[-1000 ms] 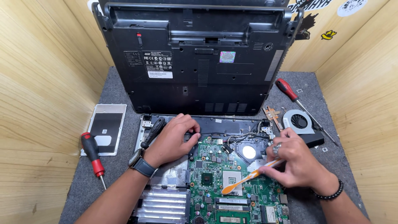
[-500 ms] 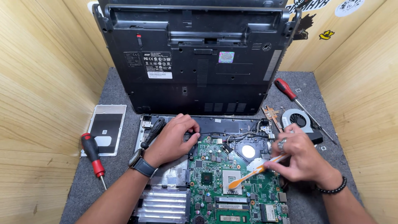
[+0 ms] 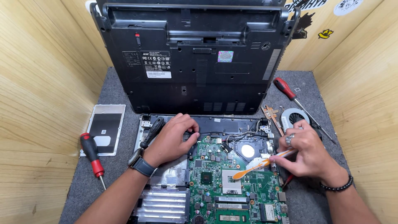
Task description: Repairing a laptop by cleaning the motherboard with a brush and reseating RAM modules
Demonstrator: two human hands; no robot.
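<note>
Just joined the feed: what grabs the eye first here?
The bare green motherboard in the opened laptop base at bottom centre, with the right hand holding an orange brush against it. The left hand rests on the board's upper left edge. Behind stands the black laptop bottom cover, tilted up, with a red-handled screwdriver on the grey mat at left.

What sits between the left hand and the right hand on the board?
In the head view, bare green motherboard with a black cable bundle and a round silver disc lies between the left hand and right hand, which holds an orange brush.
</note>
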